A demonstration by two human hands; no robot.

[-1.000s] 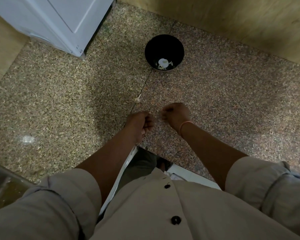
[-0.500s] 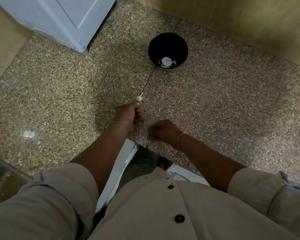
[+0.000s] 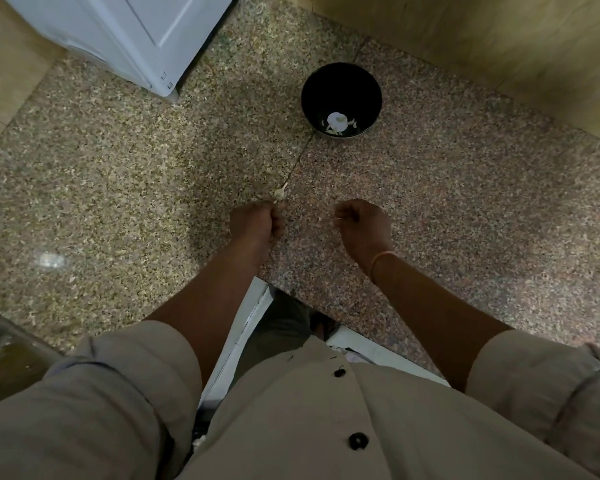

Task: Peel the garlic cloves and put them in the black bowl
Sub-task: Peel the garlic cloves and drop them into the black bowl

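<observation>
While a person in a beige shirt (image 3: 309,427) leans over its near edge, a speckled stone counter (image 3: 153,185) fills the view. A white cabinet (image 3: 118,29) stands at the far left and a wooden wall (image 3: 482,36) along the far right, with open surface between. A black bowl (image 3: 340,88) sits near the wall, pale garlic pieces (image 3: 336,121) in its bottom. Nearer, the left hand (image 3: 255,223) and right hand (image 3: 362,221) are apart with fingers curled inward. Whether either holds anything cannot be told. One garlic clove (image 3: 280,192) lies on the counter just beyond the left hand.
</observation>
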